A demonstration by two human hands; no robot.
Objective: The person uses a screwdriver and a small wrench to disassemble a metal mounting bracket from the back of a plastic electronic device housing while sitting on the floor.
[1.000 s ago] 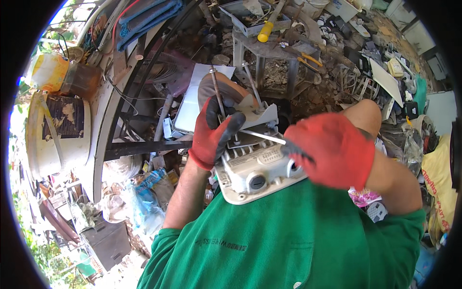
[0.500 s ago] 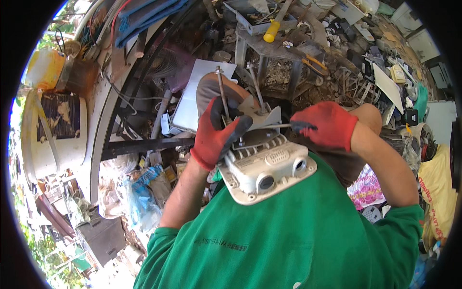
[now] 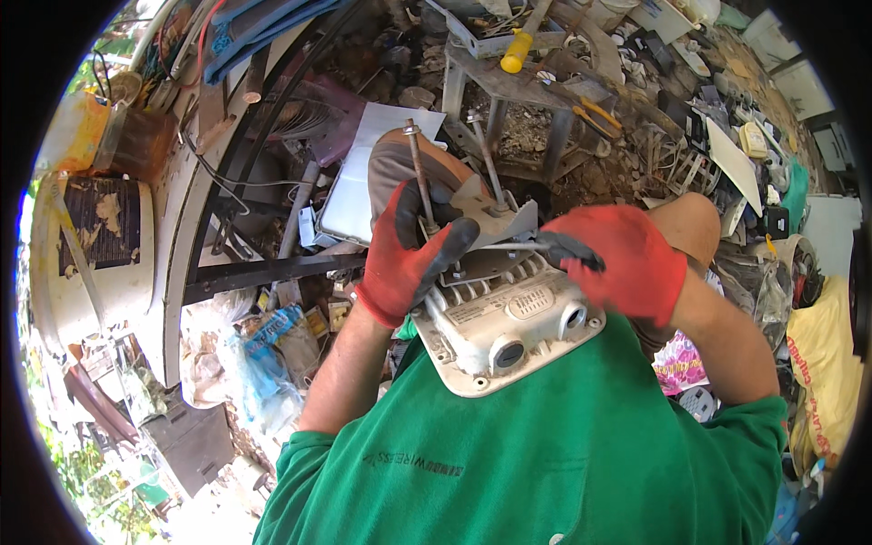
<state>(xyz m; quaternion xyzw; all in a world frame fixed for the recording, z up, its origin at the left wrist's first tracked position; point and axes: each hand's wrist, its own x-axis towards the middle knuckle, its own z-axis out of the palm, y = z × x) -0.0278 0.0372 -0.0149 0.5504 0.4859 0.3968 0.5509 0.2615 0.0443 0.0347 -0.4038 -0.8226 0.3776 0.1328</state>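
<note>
A white cast-metal housing (image 3: 481,313) with cooling fins and two round ports rests against my lap. Bolted on its far side is a metal bracket (image 3: 495,221), from which two long threaded bolts (image 3: 488,162) stand up. My left hand (image 3: 413,254), in a red and black glove, is closed round the bracket beside the left bolt's base. In my right hand (image 3: 622,259), gloved alike and slightly blurred, is a slim metal wrench (image 3: 513,246). Its shaft reaches left under the bracket's edge; the working end is hidden near the bracket's bolts.
Beyond my knees stands a metal stand (image 3: 509,86) with a yellow-handled screwdriver (image 3: 517,52) and orange-handled pliers (image 3: 597,116) on or near it. A dark metal bar (image 3: 272,275) runs at the left. Scrap parts crowd the right; a yellow sack (image 3: 822,363) lies there.
My right hand has shifted slightly nearer and turned with the wrench. The housing has moved a little nearer and right. My left hand keeps its hold on the bracket.
</note>
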